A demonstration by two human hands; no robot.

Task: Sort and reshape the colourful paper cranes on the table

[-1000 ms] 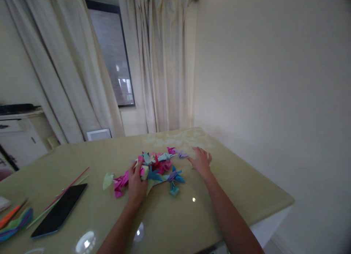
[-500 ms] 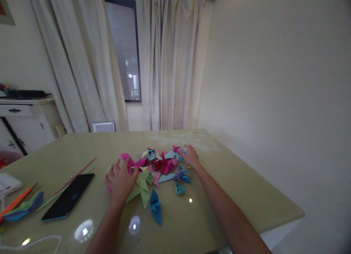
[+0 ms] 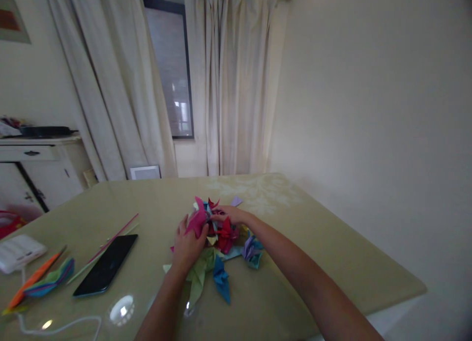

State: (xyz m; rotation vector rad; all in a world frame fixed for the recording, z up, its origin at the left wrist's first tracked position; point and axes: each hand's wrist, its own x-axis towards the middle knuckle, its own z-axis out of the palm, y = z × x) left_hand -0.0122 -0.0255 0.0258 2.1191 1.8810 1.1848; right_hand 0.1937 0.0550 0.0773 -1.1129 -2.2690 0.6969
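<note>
A heap of colourful origami cranes lies on the table, with a bright pink crane and a red crane showing most. My left hand is cupped round the heap's left side, the pink crane between thumb and fingers. From the right, my right hand reaches over the top, its fingers curled against the cranes, the tips partly hidden among them. Nearer to me lie a light green crane and a blue crane. A purple crane rests under my right forearm.
A black phone lies left, beside a pink stick and a pale green stick. Further left are an orange pen-like item, a multicoloured folded piece, a white box and a white cable. The wall stands right.
Both hands have come closer together and the cranes are bunched into a tighter heap. My right hand has moved left over it, my left hand slightly right. The view has shifted slightly.
</note>
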